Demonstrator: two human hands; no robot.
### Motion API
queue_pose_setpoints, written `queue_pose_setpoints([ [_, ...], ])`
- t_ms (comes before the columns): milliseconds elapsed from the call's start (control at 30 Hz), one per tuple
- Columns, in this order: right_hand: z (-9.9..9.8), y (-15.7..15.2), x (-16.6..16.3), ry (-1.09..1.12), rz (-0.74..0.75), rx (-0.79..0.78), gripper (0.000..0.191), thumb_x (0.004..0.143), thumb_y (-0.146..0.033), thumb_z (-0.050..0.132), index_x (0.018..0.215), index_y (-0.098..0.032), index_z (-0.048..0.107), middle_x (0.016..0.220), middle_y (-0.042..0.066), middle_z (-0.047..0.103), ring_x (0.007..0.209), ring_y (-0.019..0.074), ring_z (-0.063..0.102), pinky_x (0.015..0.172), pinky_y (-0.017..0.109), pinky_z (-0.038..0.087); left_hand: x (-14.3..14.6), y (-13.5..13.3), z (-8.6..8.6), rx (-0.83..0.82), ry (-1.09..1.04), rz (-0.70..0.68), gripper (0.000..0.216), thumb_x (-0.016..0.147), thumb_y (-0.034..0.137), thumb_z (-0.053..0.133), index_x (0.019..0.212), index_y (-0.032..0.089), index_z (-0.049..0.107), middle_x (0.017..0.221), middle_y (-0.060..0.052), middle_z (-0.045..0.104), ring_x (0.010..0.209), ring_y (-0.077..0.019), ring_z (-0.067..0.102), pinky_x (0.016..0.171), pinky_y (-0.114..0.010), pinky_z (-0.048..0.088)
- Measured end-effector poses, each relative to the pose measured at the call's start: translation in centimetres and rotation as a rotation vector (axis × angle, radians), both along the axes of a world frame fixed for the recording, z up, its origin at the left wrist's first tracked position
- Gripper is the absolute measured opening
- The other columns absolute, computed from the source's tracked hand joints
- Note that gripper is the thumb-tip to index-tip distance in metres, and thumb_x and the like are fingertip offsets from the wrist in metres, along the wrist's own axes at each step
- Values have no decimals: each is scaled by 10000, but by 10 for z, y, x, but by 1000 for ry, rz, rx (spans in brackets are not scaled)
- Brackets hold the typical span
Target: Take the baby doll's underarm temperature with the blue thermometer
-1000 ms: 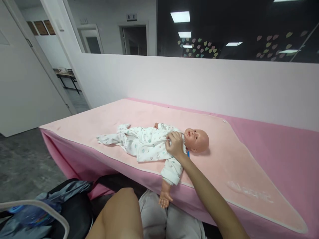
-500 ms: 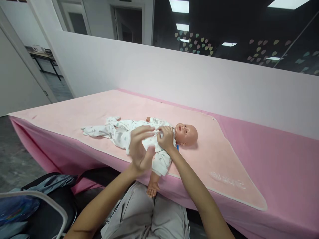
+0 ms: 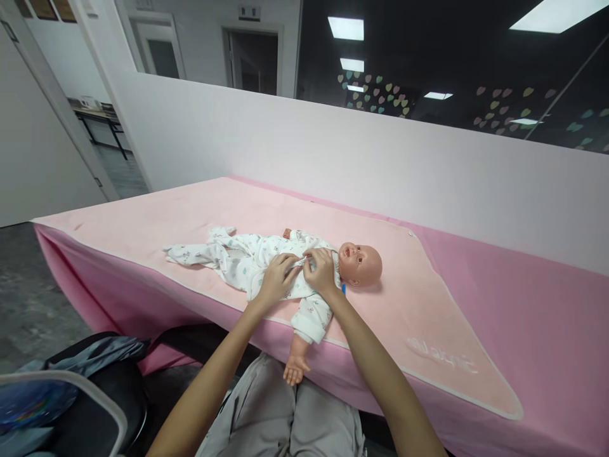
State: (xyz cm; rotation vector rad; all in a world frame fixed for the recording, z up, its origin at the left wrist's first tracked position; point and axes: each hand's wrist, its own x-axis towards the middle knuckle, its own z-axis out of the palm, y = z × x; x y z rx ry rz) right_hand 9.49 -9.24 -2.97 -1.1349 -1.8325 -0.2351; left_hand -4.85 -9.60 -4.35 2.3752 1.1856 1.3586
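Observation:
A baby doll lies on its back on a pale pink mat, its bare head to the right. It wears a white patterned sleepsuit. One doll arm hangs over the near edge. My left hand rests on the doll's chest, fingers pinching the sleepsuit front. My right hand is closed on the same fabric by the collar, close to the doll's chin. The two hands almost touch.
The mat covers a long table draped in darker pink cloth, set against a white wall. A dark bag and a white chair rail sit at lower left. My grey-trousered legs are under the table edge.
My left hand came up from my lap, hovered open over the doll, and has now come down onto the sleepsuit beside my right hand. The right hand has stayed at the collar.

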Motion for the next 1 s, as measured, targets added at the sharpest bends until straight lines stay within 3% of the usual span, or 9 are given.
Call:
queue_pose_setpoints([
  [333, 1, 0, -1, -4, 52, 60, 111, 719, -123, 472, 742, -188, 559, 726, 27, 613, 767, 180, 515, 780, 321, 356, -9, -1, 10, -232, -228, -138, 241, 816, 371, 526, 906, 195, 663, 986, -60, 626, 970, -205, 554, 880, -322, 403],
  [533, -1, 0, -2, -15, 42, 28, 122, 743, -114, 470, 752, -188, 567, 742, 30, 618, 781, 180, 519, 793, 325, 358, -12, 5, 5, -311, -353, -163, 202, 764, 312, 569, 870, 185, 686, 975, -63, 656, 959, -210, 577, 901, -335, 410],
  [833, -1, -1, -1, 47, 76, 10, 264, 806, -146, 422, 1033, -185, 551, 860, 54, 619, 853, 188, 538, 823, 330, 386, -14, 2, 8, -343, -308, -192, 277, 772, 402, 555, 883, 181, 680, 997, -66, 654, 940, -213, 582, 854, -322, 433],
  [1000, 5, -4, -1, -61, 138, 3, 273, 753, -155, 479, 1011, -191, 560, 915, 44, 628, 907, 194, 534, 917, 356, 332, -14, 1, 11, -377, -303, -182, 313, 801, 423, 512, 894, 166, 666, 940, -63, 662, 884, -206, 585, 815, -303, 432],
])
